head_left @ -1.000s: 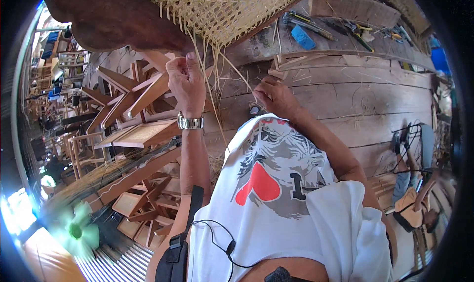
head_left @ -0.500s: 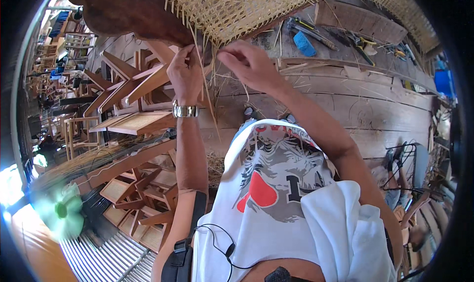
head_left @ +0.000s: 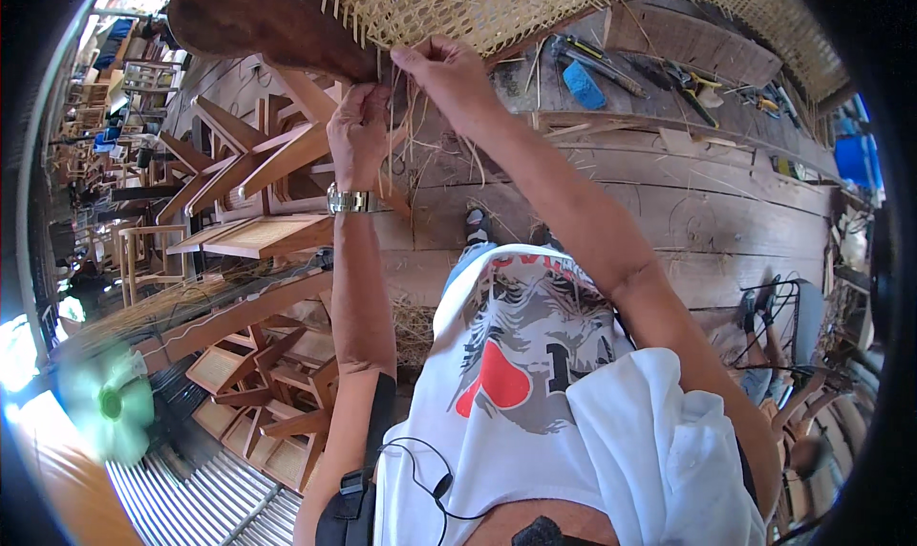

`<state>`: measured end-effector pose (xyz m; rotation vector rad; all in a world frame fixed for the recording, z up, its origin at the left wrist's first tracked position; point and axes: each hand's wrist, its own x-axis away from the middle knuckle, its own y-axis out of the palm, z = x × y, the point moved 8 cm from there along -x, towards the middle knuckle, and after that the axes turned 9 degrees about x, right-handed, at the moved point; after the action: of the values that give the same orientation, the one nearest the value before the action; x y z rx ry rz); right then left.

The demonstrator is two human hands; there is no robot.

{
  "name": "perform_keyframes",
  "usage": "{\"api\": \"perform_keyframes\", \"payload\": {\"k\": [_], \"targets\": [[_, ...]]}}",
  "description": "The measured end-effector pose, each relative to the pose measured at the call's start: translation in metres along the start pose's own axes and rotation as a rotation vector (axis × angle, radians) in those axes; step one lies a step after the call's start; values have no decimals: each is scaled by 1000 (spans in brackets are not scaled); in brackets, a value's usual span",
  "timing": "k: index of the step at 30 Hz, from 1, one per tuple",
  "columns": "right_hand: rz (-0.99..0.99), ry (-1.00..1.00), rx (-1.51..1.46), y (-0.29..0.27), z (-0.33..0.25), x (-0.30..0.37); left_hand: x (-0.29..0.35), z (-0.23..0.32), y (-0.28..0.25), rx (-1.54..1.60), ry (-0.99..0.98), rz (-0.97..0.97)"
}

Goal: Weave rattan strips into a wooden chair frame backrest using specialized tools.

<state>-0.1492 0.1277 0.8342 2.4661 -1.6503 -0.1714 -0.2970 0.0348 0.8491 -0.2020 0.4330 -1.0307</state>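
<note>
A sheet of woven cane webbing (head_left: 478, 11) with an open pattern spreads across the top, its loose strand ends hanging over a dark brown carved wooden frame (head_left: 272, 30). Just below the frame's edge, my left hand (head_left: 356, 135), with a metal watch (head_left: 350, 200) on the wrist, is closed in a pinch on a thin cane strand. My right hand (head_left: 451, 80) is higher, right at the webbing's lower edge, thumb and fingertips pinched on a strand there. Several loose cane strands (head_left: 413, 135) dangle below and between the two hands.
On the wooden bench to the right lie a blue block (head_left: 585, 85), pliers (head_left: 695, 105) and other hand tools beside a wooden board (head_left: 693, 42). Stacked wooden chair parts (head_left: 277, 169) stand at the left, above a green fan (head_left: 112, 403). Another person's legs (head_left: 759, 341) show at right.
My right hand has moved up and left to the webbing's edge and pinches there. My left hand has dropped very slightly. The frame and webbing have shifted a little to the right.
</note>
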Motion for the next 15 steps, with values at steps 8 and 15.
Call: {"api": "perform_keyframes", "payload": {"k": [8,15], "targets": [[186,-430,718,-28,-41,-19,5,47,-25,-608,189,143],[183,-547,812,-30,-49,-14,-6,53,-33,-454,209,97]]}}
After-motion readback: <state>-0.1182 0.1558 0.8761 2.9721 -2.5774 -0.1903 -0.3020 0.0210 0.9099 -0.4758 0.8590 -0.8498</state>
